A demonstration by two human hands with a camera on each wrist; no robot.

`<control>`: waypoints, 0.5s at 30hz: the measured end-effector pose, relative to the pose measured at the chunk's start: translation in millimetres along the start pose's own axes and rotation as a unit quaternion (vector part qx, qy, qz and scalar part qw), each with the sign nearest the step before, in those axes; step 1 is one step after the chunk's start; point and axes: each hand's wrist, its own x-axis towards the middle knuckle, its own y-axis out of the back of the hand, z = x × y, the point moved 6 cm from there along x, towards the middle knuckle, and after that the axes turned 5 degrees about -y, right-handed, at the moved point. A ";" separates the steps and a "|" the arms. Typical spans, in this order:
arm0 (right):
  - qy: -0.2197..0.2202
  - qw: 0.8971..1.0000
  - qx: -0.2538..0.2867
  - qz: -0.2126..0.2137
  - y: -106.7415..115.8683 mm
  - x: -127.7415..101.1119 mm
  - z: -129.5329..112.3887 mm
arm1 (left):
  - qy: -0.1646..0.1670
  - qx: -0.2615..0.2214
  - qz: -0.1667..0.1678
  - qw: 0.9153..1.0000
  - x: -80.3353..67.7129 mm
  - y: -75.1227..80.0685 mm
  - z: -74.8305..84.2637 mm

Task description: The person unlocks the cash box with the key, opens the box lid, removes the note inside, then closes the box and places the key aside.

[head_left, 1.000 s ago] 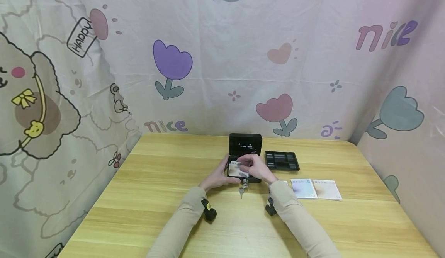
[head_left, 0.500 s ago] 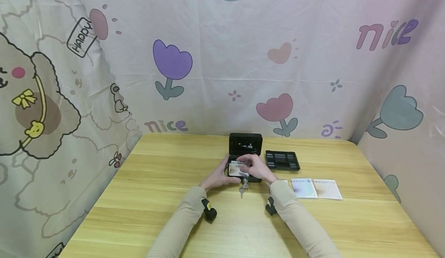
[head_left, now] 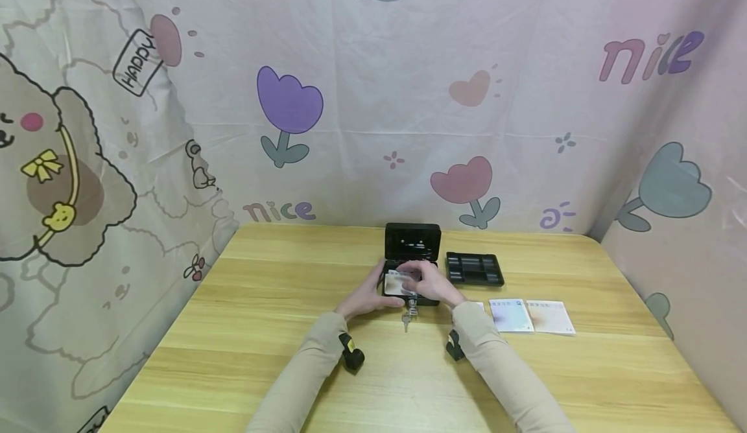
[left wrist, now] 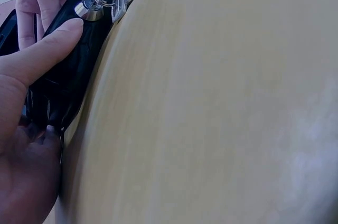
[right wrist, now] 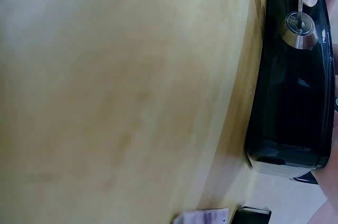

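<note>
A small black cash box [head_left: 425, 301] stands open at the table's middle, lid [head_left: 412, 243] upright. My left hand [head_left: 369, 294] grips its left end, thumb [left wrist: 50, 49] on the front wall of the box [left wrist: 66, 84]. My right hand [head_left: 428, 282] is over the open box and pinches a pale card [head_left: 395, 282] lying low in it. A key sits in the front lock [right wrist: 298, 26], and its ring of keys [head_left: 406, 318] hangs onto the table. The box's inside is mostly hidden by my hands.
A black compartment tray [head_left: 474, 269] lies just right of the box. Two pale cards [head_left: 512, 315] [head_left: 550, 317] lie side by side nearer the right front, and a third shows partly behind my right sleeve. Patterned cloth walls close in the wooden table [head_left: 245, 329].
The right hand and the card have sunk slightly lower and flatter into the box. The left hand and the box have not moved.
</note>
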 end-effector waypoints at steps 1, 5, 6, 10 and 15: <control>-0.001 1.000 -0.001 0.000 0.1 0.1 0.0 | -0.001 0.000 0.001 1.000 0.2 0.0 0.0; -0.002 1.000 -0.007 0.002 0.1 0.9 0.5 | -0.001 -0.006 0.002 1.000 0.6 -0.5 -0.4; -0.005 1.000 -0.007 0.002 -0.3 1.3 1.2 | 0.000 -0.007 0.002 1.000 0.6 -0.6 -0.4; -0.005 1.000 -0.007 0.001 -0.4 1.8 2.0 | 0.002 -0.009 0.000 1.000 0.8 -0.7 -0.7; -0.009 1.000 -0.005 -0.001 -0.9 1.9 2.5 | -0.001 -0.006 -0.001 1.000 0.9 -0.7 -0.4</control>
